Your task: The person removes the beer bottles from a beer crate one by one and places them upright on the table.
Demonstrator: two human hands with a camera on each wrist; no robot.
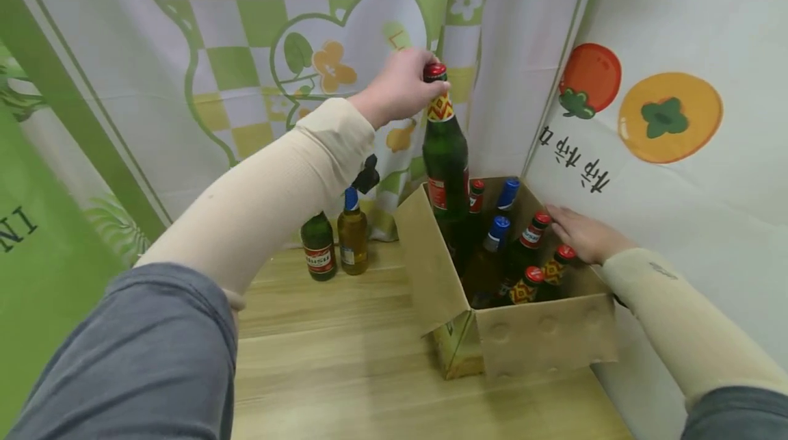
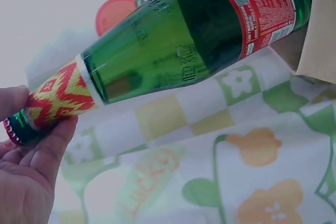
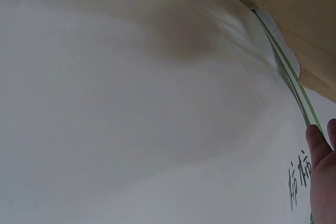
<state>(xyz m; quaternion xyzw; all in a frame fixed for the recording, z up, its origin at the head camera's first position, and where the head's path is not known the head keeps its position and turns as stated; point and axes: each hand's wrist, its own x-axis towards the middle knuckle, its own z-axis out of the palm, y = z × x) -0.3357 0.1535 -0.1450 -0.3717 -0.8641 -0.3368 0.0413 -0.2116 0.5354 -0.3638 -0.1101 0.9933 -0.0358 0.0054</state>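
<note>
A green glass beer bottle [image 1: 446, 152] with a red cap and a red-and-yellow patterned neck label hangs upright, its base at the carton's left rim. My left hand [image 1: 406, 84] grips its neck just under the cap; in the left wrist view the thumb and fingers of that hand [image 2: 31, 177] pinch the neck label. The open cardboard carton [image 1: 548, 330] holds several bottles, among them a blue-capped bottle [image 1: 497, 228] and a red-capped bottle [image 1: 532, 276]. On the carton's right side rests my right hand [image 1: 585, 231], fingers extended.
A green bottle [image 1: 319, 248] and an amber bottle with a blue top [image 1: 353, 235] stand on the wood-grain surface [image 1: 332, 365] left of the carton. Behind hangs a checkered curtain [image 1: 258, 22]. A white wall covering with printed fruit [image 1: 671, 118] lies close on the right.
</note>
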